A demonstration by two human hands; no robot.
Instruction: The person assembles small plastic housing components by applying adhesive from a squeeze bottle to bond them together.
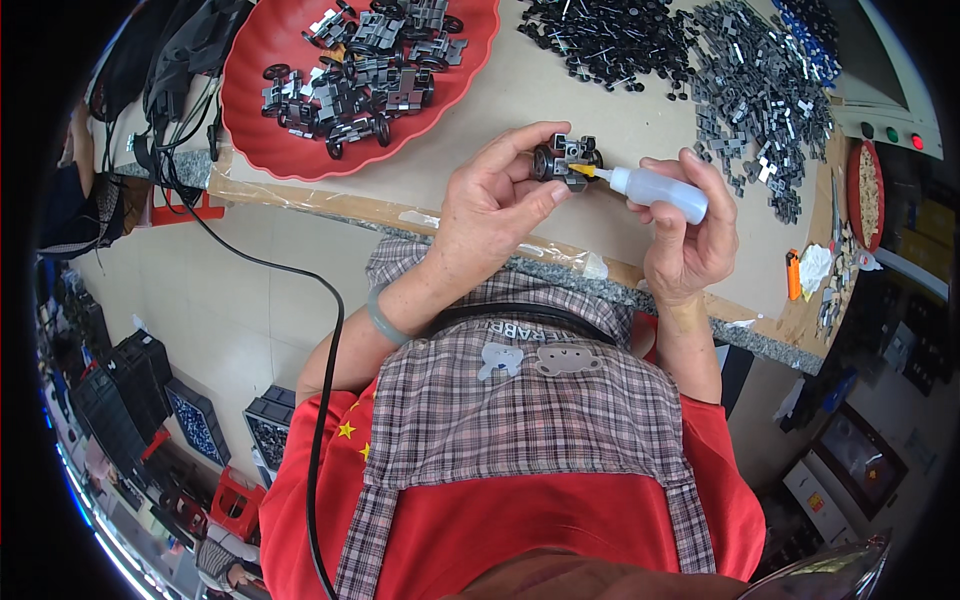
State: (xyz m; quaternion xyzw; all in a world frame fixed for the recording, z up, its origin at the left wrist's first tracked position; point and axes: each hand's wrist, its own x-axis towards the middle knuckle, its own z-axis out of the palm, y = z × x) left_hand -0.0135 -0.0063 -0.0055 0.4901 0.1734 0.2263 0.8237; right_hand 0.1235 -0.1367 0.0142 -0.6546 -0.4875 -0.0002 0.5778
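Over the table's near edge, my left hand (497,195) grips a small toy car chassis (572,150) made of grey and black plastic, with black wheels at its sides. My right hand (690,232) is closed round a translucent squeeze bottle (660,192) lying nearly level. Its yellow nozzle tip (582,170) points left and meets or nearly meets the chassis; whether they touch I cannot tell. Further left on the table stands a red scalloped tray (470,75) holding several similar wheeled assemblies (370,85).
Small black parts (610,45) are heaped at the back, with grey plastic pieces (750,100) piled to their right. An orange lighter (793,275) and white tissue (815,268) lie near the right edge. A black cable (290,268) hangs down on the left.
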